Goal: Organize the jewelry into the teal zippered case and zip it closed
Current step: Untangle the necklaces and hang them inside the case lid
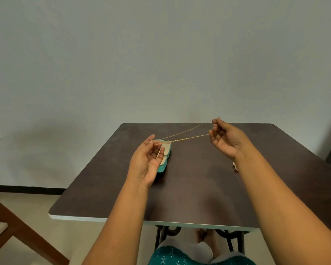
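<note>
A thin gold chain (187, 135) is stretched in the air between my two hands, above the dark table (199, 188). My left hand (148, 161) pinches one end of it between thumb and fingertips, palm up. My right hand (225, 138) pinches the other end, and both strands run back to it. The teal zippered case (165, 156) lies open on the table just behind my left hand, its pale lining showing. My left hand hides part of the case.
A small pale piece of jewelry (235, 166) lies on the table, partly hidden by my right forearm. A wooden chair (17, 230) stands at the lower left. The wall is right behind the table's far edge.
</note>
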